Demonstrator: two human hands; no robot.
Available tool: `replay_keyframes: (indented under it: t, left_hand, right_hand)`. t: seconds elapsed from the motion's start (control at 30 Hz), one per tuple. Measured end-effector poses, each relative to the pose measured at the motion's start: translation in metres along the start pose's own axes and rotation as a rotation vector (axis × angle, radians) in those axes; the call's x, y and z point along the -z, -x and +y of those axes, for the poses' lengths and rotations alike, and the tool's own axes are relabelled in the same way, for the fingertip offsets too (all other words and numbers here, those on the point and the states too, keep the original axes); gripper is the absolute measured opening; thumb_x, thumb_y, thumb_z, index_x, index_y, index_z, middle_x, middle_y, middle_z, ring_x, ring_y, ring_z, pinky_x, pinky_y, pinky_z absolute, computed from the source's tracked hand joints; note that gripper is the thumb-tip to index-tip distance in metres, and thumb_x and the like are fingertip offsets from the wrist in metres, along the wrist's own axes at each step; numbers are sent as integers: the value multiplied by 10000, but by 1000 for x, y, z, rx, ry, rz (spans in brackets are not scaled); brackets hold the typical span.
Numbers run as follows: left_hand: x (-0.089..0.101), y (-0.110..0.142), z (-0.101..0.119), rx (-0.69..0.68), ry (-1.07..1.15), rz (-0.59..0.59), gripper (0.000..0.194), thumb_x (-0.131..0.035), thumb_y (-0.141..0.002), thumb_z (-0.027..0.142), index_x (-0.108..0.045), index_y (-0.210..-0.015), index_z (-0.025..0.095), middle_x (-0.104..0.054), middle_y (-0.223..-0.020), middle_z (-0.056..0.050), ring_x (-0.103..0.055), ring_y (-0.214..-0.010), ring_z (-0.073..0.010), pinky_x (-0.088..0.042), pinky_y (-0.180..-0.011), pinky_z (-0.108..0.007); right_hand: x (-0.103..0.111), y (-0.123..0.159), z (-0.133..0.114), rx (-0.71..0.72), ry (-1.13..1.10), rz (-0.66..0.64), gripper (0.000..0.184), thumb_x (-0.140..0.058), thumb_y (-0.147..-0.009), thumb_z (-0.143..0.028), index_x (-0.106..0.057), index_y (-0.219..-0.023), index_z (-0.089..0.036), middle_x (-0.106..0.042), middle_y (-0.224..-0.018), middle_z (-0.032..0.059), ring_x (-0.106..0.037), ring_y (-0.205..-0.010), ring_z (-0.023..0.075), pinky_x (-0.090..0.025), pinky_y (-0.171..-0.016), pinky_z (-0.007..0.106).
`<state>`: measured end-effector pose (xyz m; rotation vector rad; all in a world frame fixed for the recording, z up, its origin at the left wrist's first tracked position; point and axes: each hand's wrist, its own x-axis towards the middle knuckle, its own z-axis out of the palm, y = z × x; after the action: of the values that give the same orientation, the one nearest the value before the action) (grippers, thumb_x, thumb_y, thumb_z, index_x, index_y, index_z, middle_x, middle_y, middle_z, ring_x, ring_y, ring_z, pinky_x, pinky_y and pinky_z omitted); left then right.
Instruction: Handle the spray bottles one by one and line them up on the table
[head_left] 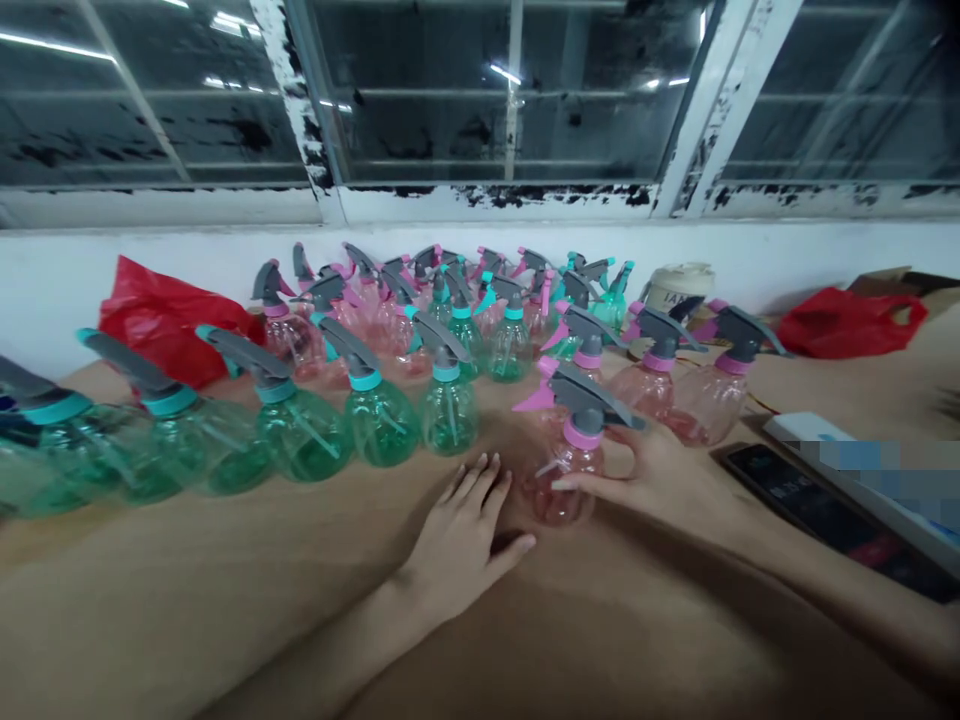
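Note:
My right hand [645, 475] is wrapped round a pink spray bottle [564, 490] with a grey and pink trigger head, which stands on the table. To its left, my left hand [469, 530] lies flat on the tabletop [300, 600], fingers stretched out, holding nothing. A green spray bottle [448, 415] with a turquoise collar stands just beyond my left fingertips, at the end of a row of green ones running left. Behind my right hand stand more pink spray bottles [709, 400], partly overlapping.
Several pink and green spray bottles [510, 345] crowd together at the back. Red plastic bags [176, 315] lie at the back left and right. A phone [832, 515] and a white box [862, 470] lie to the right. A pale tub [679, 285] stands near the wall, below the windows [487, 100].

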<state>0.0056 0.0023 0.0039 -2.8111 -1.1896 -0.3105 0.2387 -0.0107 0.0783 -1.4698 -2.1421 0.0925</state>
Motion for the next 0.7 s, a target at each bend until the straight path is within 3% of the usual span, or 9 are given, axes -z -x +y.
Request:
replay_keyframes:
  t: [0.1,0.2,0.43,0.57,0.7]
  left_hand:
    - [-2,3,8,64,-92,70,543,-467,-941,485,-541,-1280,66,-509,-1361,-210,-474,-1260,-337,-420,-995,-472]
    - [-3,6,14,96,-150,109,453,-486,-941,412,-587,-1223,72,-588,-1262,-218,-550,-1168,-357,-479,-911,-472]
    - [-5,9,16,83,-119,105,434,-479,-938,373,-592,-1209,54,-603,-1225,-234,-558,-1145,-380,-506,-859,-482]
    - [-8,9,14,90,-63,146,428,-440,-959,375,-583,-1217,66,-591,-1242,-231,-530,-1178,-386,-489,-881,-505]
    - [-8,9,15,86,-84,112,424,-491,-939,355,-583,-1222,53,-585,-1250,-234,-534,-1172,-389,-487,-890,-501]
  right_hand:
    - [-11,-17,0,-33,-28,50,494,-632,-753,-595,-673,-993,-166,-720,-974,132,-674,-917,324,-523,-812,467]
    - [-22,-37,-6,-106,-61,98,529,-666,-727,-583,-650,-1035,-153,-717,-989,143,-675,-909,330,-521,-781,460]
    - [-41,-67,-15,-121,99,162,573,-579,-786,-591,-592,-1119,-125,-667,-1118,204,-627,-1026,371,-501,-808,488]
    - [-43,-78,-12,-162,152,157,604,-565,-789,-609,-584,-1117,-102,-678,-1052,223,-636,-971,389,-495,-770,487]
    - [-45,-84,-11,-195,169,156,607,-574,-782,-616,-600,-1075,-84,-684,-1000,230,-640,-956,400,-501,-731,470]
